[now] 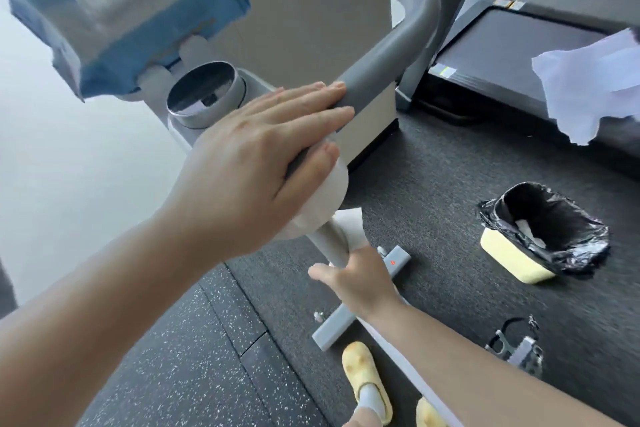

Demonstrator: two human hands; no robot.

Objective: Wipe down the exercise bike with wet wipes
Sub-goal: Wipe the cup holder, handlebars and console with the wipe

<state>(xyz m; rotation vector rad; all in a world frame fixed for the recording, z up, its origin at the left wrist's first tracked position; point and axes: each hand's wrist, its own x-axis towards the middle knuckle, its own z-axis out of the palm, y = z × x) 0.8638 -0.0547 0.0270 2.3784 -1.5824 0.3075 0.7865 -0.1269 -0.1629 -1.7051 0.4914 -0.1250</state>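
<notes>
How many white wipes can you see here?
3: one wipe in the right hand against the bike post, one draped at the right edge, one in the bin. More may be hidden.

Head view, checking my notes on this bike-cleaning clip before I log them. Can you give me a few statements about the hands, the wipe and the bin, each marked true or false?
1. The left hand lies with straight fingers on the grey padded handlebar. True.
2. The right hand holds a white wet wipe against the light grey bike stem. True.
3. The small yellow bin with a black liner stands on the treadmill deck. False: it sits on the dark speckled floor.
4. That bin is empty. False: white crumpled material lies inside it.
5. The person wears black boots. False: yellow slippers with white socks.
</notes>
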